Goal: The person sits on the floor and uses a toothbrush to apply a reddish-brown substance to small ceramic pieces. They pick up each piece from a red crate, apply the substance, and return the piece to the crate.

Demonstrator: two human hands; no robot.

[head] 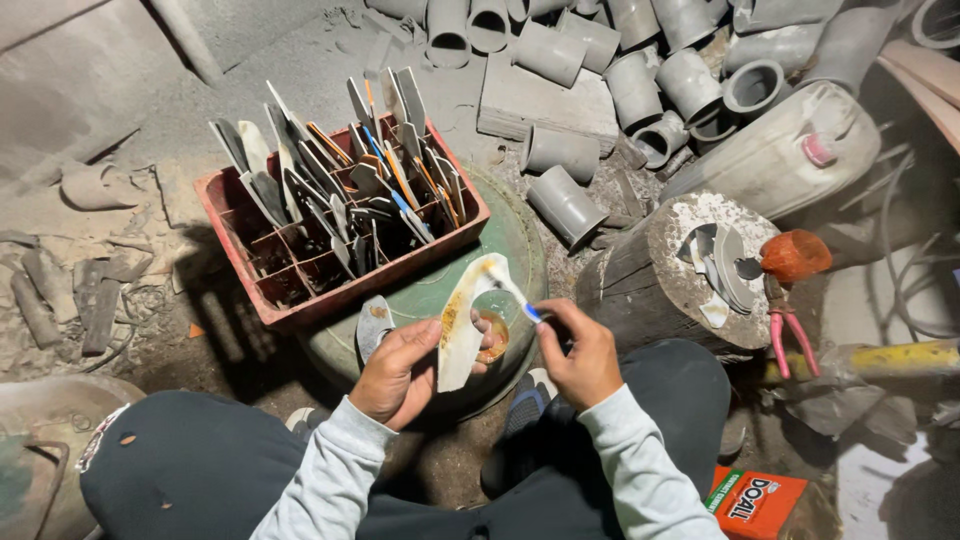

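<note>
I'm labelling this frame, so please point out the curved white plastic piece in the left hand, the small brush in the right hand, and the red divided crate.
Curved white plastic piece (459, 335): head view, stained middle.
Small brush (512, 292): head view, shaft.
Red divided crate (372, 280): head view, front wall.

Your arms are in light grey long sleeves, ribbed at the cuffs; both hands bare. Dark trousers below the sleeves, scuffed with pale dust (small light flecks near the left knee). Grey shoe right of the sleeves' cuffs.
</note>
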